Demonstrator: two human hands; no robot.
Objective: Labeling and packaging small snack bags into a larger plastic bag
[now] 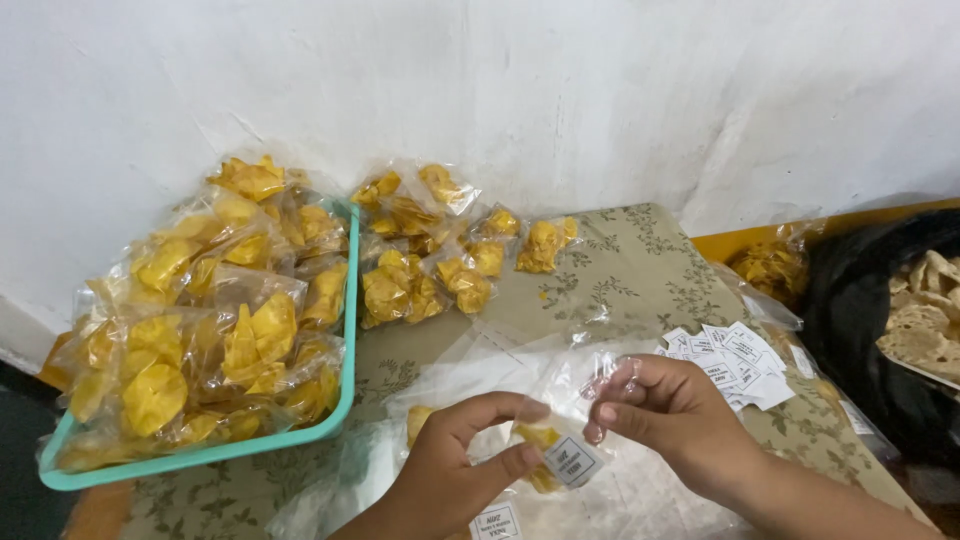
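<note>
My left hand [455, 462] and my right hand [668, 412] together hold a small clear plastic bag [556, 450] with a yellow chip and a white paper label inside. The left thumb and forefinger pinch the bag's left side. The right fingers grip its upper right edge. Under the hands lies a heap of empty clear bags [480, 365]. A second labelled packet [497, 522] shows at the bottom edge, below my left hand.
A teal tray [345, 385] on the left is piled with packets of yellow chips. More packets [440, 265] lie against the white wall. A pile of white labels [735, 360] sits to the right. A black bag [870, 310] of pale chips stands far right.
</note>
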